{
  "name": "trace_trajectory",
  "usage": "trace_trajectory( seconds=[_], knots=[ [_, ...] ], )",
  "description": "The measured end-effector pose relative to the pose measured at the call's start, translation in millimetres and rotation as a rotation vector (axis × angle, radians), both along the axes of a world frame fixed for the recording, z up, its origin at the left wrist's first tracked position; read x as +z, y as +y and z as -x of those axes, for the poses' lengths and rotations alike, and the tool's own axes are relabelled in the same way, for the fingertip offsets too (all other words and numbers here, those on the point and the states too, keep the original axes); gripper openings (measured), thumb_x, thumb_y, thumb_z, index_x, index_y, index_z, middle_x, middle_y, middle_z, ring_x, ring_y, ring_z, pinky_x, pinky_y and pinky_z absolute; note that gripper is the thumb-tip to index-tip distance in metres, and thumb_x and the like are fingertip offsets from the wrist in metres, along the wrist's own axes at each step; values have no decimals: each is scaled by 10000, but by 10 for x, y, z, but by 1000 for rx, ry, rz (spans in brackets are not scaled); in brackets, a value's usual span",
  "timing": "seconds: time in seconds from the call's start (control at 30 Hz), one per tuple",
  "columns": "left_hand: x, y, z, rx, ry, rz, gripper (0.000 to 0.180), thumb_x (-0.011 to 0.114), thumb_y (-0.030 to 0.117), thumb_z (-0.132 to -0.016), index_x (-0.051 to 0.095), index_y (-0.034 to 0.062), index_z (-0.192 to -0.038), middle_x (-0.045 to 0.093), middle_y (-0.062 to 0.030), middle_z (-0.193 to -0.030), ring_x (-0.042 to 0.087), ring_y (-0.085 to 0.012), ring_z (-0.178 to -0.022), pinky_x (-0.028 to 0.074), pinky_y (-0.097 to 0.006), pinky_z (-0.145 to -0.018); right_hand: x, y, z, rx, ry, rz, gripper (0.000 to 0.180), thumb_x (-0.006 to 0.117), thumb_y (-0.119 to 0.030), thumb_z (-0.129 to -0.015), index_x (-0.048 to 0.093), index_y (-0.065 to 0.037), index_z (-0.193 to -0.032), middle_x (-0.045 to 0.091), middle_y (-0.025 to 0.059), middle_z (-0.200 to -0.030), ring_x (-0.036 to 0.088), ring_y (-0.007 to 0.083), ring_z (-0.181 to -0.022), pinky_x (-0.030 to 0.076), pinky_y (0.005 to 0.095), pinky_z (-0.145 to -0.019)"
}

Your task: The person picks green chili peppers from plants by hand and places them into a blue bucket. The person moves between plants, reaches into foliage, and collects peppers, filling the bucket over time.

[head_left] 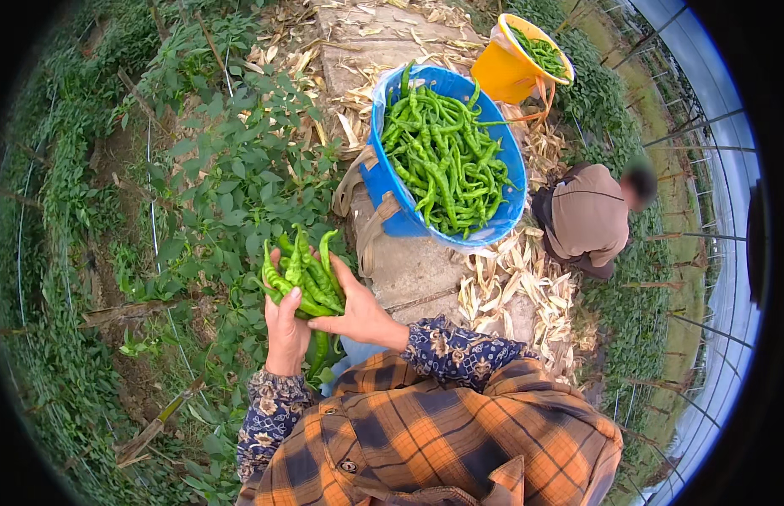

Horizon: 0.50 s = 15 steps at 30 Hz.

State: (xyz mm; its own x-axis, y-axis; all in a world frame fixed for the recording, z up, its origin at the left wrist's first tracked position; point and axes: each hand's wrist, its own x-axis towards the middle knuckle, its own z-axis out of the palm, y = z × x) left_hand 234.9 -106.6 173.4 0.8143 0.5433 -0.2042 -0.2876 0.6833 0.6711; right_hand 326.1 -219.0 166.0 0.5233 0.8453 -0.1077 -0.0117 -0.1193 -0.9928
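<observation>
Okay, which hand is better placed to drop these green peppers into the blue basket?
Right hand, probably: it cups the peppers on the side nearer the blue basket; the left hand grips them on the far side.

A bunch of peppers (pixel 303 274) sits between both hands, the left hand (pixel 285 325) below and left of it, the right hand (pixel 358 310) to its right. Plants (pixel 215 185) stand to the left. Ahead and right, a basket (pixel 392 198) full of peppers rests on a slab (pixel 413 270). Farther off stands a bucket (pixel 506 76). Right of the basket a person (pixel 587 218) crouches among husks (pixel 527 278).
</observation>
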Motion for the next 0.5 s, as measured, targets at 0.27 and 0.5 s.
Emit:
trace_trajectory(
  seconds=[0.27, 0.5],
  knots=[
    [732, 169, -2744, -488, -42, -209, 737, 699, 237, -875, 284, 89, -1466, 500, -108, -1327, 502, -221, -1185, 390, -430, -1017, 504, -156, -2105, -776, -395, -162, 1000, 826, -258, -729, 230, 106, -1446, 546, 261, -1288, 552, 297, -1203, 438, 363, -1013],
    [68, 427, -1873, -443, 226, -532, 775, 629, 318, -930, 207, 21, -1508, 495, -176, -1407, 434, -263, -1326, 326, -397, -1100, -386, -437, -3301, -844, -625, 365, 700, 720, -389, -811, 532, 101, -1275, 624, 285, -1191, 607, 373, -1129, 470, 409, -966]
  ],
)
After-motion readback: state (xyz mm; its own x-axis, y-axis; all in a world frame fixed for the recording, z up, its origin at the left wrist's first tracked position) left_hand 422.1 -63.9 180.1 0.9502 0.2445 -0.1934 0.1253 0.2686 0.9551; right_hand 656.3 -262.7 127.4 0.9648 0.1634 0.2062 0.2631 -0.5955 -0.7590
